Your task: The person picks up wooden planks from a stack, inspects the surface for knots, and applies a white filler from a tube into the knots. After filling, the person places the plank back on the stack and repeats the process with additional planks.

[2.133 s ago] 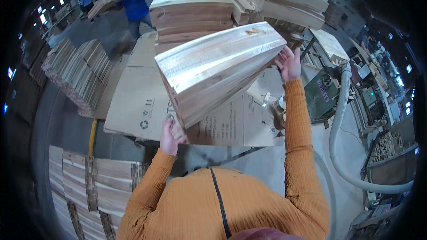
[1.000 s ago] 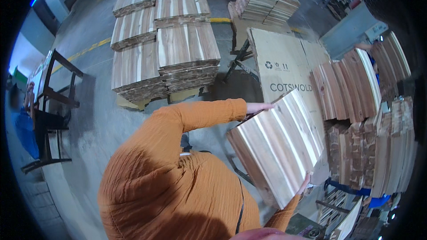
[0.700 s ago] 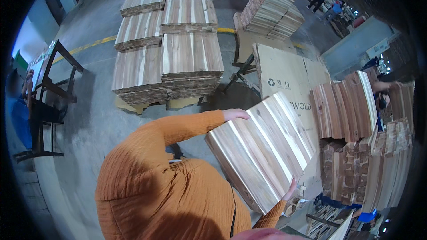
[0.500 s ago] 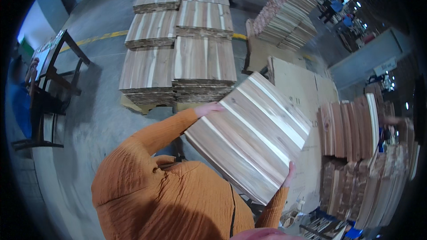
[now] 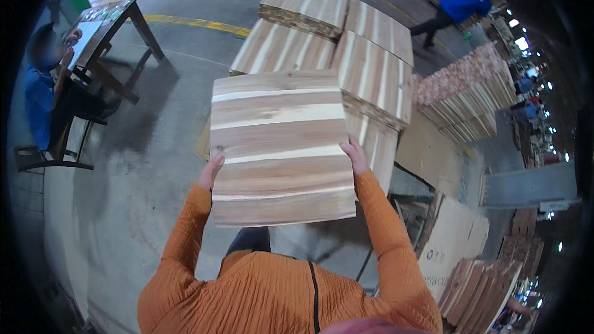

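A square striped wooden panel (image 5: 281,148), pale and brown, is held up in front of my body. My left hand (image 5: 211,172) grips its left edge, thumb on the top face. On the opposite edge my right hand (image 5: 354,156) has hold of it, thumb likewise on top; the other fingers of both hands are hidden under the panel. Just beyond stand stacks of similar wooden panels (image 5: 374,65), in rows side by side, partly covered by the panel I hold.
At the left a person in blue (image 5: 40,108) sits at a dark table (image 5: 105,34). Another person in blue (image 5: 464,0) walks at the far right. More stacked boards (image 5: 464,96) stand beyond the panels; a cardboard sheet (image 5: 455,229) and upright boards (image 5: 479,291) lie at the lower right.
I have turned to the left, and the panel has swung from the cardboard side toward the stacks. It has rotated nearly square to me, both hands still on it.
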`<state>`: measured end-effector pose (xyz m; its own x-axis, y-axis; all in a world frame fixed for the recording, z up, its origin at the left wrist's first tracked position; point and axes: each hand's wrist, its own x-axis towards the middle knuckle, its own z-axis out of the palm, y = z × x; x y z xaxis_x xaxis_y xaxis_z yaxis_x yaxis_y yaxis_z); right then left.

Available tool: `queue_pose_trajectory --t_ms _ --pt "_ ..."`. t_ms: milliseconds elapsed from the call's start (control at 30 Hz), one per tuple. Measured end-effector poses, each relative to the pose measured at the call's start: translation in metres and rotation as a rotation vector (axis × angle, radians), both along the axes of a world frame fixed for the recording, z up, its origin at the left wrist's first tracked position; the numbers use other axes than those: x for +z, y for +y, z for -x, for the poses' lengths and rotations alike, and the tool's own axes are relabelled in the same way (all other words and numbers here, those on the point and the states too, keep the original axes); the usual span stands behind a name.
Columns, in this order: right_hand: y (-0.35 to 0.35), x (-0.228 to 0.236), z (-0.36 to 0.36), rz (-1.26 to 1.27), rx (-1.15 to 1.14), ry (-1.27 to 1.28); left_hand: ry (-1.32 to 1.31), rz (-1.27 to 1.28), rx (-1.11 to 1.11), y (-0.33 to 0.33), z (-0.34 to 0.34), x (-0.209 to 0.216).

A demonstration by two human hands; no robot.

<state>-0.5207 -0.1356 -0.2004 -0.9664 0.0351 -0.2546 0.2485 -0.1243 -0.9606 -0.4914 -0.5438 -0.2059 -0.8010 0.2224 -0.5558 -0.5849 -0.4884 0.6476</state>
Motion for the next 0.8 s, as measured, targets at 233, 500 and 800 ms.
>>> queue_pose_trajectory --t_ms 233,500,800 --pt "-0.081 -0.061 0.221 -0.146 0.365 -0.035 -0.038 -0.029 0.355 -0.033 0.065 -0.056" --pt "-0.111 -0.083 0.346 -0.142 0.59 -0.148 -0.105 -0.037 0.494 -0.019 0.134 -0.097" --pt "-0.103 -0.019 0.363 -0.1 0.402 -0.056 -0.05 0.066 0.566 0.044 0.185 -0.154"
